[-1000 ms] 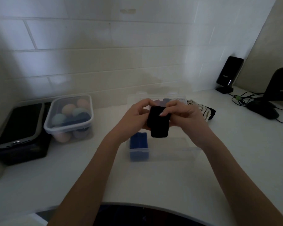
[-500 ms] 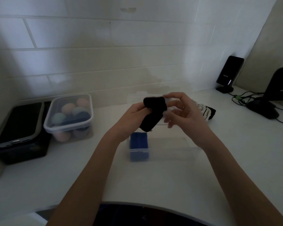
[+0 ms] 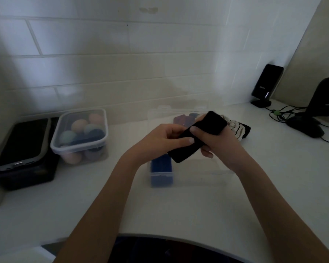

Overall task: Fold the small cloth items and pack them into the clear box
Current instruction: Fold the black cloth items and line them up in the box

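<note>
- A white bench with a rounded near edge runs up to a wall of pale rectangular tiles; the light is dim and greyish
- Left hand grips the near-left part of a folded black cloth, thumb lying along its top face
- Right hand holds the same cloth from the right, thumb pressed on top and fingers curled beneath — the cloth is tilted, its far end raised, held in the air above the clear box
- The clear box stands on the bench under the hands; a folded blue cloth is upright against its left end wall
- The box's clear lid stands open at the far side, toward the wall
- Just beyond the hands lie a dark red and navy cloth and, to the right, a black-and-white striped cloth on the bench
- At the left, a lidded clear tub holds pastel balls — peach, green, blue
- Further left, a phone lies face up on a black box by the wall
- At the far right, a black device on a stand sits in the corner, and a black lamp-like base with trailing cables is near it
</note>
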### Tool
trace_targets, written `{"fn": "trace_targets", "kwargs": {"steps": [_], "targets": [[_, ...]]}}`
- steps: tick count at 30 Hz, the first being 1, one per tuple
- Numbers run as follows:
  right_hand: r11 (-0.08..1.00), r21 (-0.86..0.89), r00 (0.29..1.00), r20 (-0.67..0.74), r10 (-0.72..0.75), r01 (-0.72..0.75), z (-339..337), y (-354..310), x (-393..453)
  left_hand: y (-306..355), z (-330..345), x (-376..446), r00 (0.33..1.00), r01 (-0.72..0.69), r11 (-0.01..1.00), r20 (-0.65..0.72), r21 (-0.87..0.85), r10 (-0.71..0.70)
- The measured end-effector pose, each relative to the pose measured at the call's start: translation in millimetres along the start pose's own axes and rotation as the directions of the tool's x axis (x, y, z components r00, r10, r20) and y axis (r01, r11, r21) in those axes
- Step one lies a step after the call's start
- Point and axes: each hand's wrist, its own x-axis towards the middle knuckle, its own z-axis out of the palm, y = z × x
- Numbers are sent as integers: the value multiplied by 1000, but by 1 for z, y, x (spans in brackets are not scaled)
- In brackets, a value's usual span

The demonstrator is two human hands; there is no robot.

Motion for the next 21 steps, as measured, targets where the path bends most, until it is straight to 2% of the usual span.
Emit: {"fn": "trace_targets", "kwargs": {"steps": [2, 5, 7, 11, 15, 17, 21], "targets": [[1000, 17, 1000, 27, 7, -7, -1, 0, 0, 0, 1, 0, 1000, 5, 1000, 9, -10, -4], [992, 121, 988, 156, 13, -32, -4, 0, 0, 2, 0, 0, 999, 25, 999, -44, -30, -27], [986, 160, 981, 194, 14, -46, -5, 1, 0, 4, 1, 0, 997, 38, 999, -67, -27, -40], [992, 123, 992, 126, 4, -20, -5, 1, 0, 4, 0, 1, 988, 120, 986, -81, -113, -130], [994, 108, 998, 69, 3, -11, -5, 2, 1, 1, -1, -1, 998, 64, 992, -14, -107, -66], [996, 92, 1000, 24, -12, 10, -5, 1, 2, 0, 0, 0, 995, 41, 996, -88, -78, -48], [991, 109, 997, 28, -79, 75, -4, -1, 1, -3, 0, 4, 975, 11, 999, -221, -51, -22]]}}
